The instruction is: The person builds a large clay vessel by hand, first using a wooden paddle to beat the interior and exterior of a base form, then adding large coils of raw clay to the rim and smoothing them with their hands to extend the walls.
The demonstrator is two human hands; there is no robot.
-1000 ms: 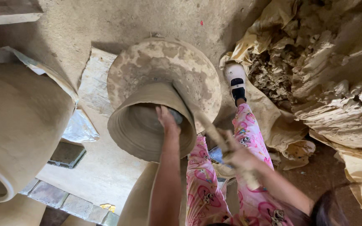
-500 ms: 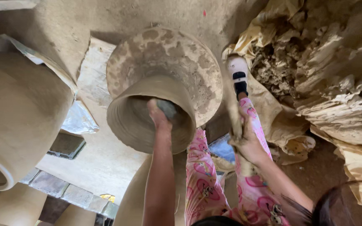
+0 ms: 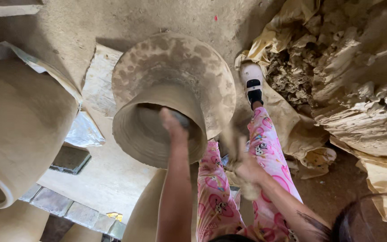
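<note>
Clay pot (image 3: 157, 130) on dusty floor (image 3: 108, 179), left hand (image 3: 172, 123) inside, right hand (image 3: 242, 168) gripping blurred paddle (image 3: 227, 139).

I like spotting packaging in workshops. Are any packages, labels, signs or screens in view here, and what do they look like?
No labels, signs or screens show.
Crumpled yellowish plastic sheeting: right of the clay pot, wrapped around a heap of clay lumps.
Pale plastic sheet: left of the pot, beside a big clay jar.

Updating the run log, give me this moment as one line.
left hand: inside clay pot rim | right hand: gripping blurred paddle-like tool beside pot wall | pot: upright on round base
</note>
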